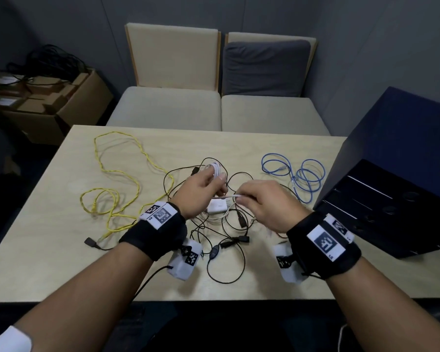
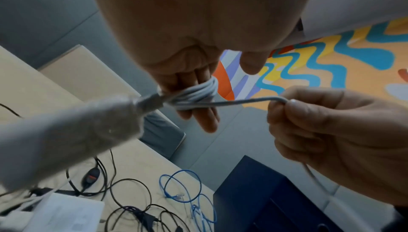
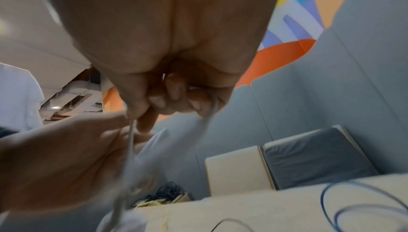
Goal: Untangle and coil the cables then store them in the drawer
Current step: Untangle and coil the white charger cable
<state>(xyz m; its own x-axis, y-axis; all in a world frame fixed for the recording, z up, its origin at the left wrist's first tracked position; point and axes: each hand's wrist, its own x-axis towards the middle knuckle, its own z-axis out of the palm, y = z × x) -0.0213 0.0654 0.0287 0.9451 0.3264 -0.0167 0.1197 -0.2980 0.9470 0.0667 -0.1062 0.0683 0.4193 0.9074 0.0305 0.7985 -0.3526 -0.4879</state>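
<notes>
Head view, looking down over the near edge of the table (image 1: 61,250): working with both hands raised just above the tangle at the table's middle. Carrying a tight coil of the white cable (image 1: 215,168) wound round the straight fingers of the left hand (image 1: 203,191), with the thumb sitting just clear of the turns in the left wrist view. Resting the cable's plug (image 2: 150,103) against those same fingers, too blurred and close to the lens for any detail. Pinching the free run of that cable between the thumb and curled fingers of the right hand (image 1: 267,204), holding it stretched across the short gap between the hands. Trailing the remainder down from the right fist toward the white adapter (image 1: 217,207) lying on the table beneath the hands.

Sprawling around the adapter and toward the near edge: black cables (image 1: 226,250) in loose, crossing loops. Lying slack toward the left edge and far-left corner: a yellow cable (image 1: 127,171). Lying in overlapping loops toward the right edge: a blue cable (image 1: 300,176), near a dark blue drawer unit (image 1: 396,174) standing at that edge.
</notes>
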